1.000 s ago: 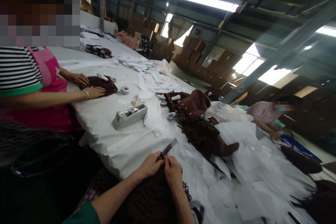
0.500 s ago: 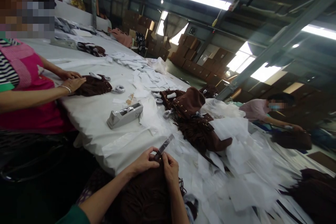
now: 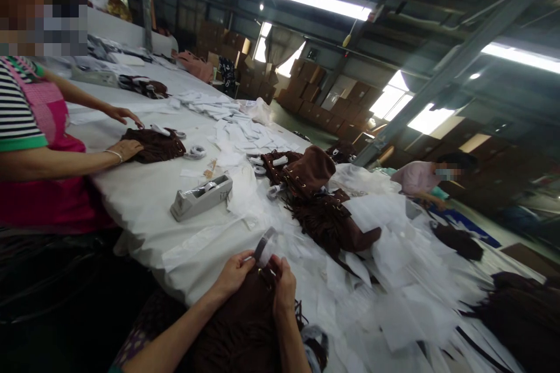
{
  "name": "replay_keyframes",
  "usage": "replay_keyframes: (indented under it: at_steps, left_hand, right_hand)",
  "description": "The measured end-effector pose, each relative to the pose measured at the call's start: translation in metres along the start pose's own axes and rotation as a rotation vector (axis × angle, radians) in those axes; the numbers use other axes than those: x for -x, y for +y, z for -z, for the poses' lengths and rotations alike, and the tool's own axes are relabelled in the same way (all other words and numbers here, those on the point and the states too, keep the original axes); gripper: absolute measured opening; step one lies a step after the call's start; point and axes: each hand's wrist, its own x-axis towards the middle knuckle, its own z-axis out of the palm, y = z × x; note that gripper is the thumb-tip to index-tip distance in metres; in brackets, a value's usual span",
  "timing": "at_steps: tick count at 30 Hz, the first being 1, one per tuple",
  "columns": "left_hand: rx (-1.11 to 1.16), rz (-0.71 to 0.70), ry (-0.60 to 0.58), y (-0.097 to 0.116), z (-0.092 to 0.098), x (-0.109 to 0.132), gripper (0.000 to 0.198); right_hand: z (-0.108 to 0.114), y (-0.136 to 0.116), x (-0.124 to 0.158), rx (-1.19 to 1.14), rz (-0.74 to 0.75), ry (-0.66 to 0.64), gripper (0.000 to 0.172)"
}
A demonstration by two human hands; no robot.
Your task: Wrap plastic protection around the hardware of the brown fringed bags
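Observation:
A dark brown fringed bag (image 3: 238,326) lies at the near table edge, up against me. From its top rises a dark strap loop (image 3: 262,243) with whitish, see-through wrapping about it. My left hand (image 3: 236,274) pinches the left side of this strap near its base. On the right side, my right hand (image 3: 284,285) has its fingers closed at the pale wrapping, close above the bag's metal eyelets. The right fingertips are partly hidden, and both forearms rest along the bag's sides.
A grey tape dispenser (image 3: 202,197) stands on the white-covered table (image 3: 144,198). More brown bags (image 3: 324,210) are heaped ahead among white paper sheets (image 3: 406,280). At left, a co-worker's hands (image 3: 125,148) are at another fringed bag (image 3: 160,144); another person (image 3: 415,178) works at far right.
The strap, stretched out straight before, now curves into a loop with pale wrapping showing at it. The left co-worker's far hand has lifted; the right person's bag now lies on the table.

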Motion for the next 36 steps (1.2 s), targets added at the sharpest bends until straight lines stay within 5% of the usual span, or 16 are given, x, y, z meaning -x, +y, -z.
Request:
replay_keyframes:
  at_steps: [4,9,16,24,36]
  left_hand:
    - [-0.166,-0.112,-0.046,0.004,-0.002,0.000,0.034]
    - [-0.352,-0.103,-0.100,0.003,-0.008,0.003,0.035]
    - [-0.432,-0.079,-0.130,-0.007,-0.011,0.000,0.035]
    - [-0.478,-0.098,-0.175,-0.020,-0.010,0.001,0.035]
    - [-0.539,-0.096,-0.183,-0.018,-0.010,0.010,0.037]
  right_hand:
    - [-0.004,-0.022,-0.023,-0.327,-0.299,-0.158,0.057]
    - [-0.011,-0.053,-0.054,-0.567,-0.361,0.007,0.022]
    - [0.026,-0.062,-0.060,-0.607,-0.204,0.163,0.019]
    - [0.076,-0.086,-0.041,-0.458,0.055,0.235,0.037]
    - [0.112,-0.121,-0.004,-0.165,0.247,0.233,0.041]
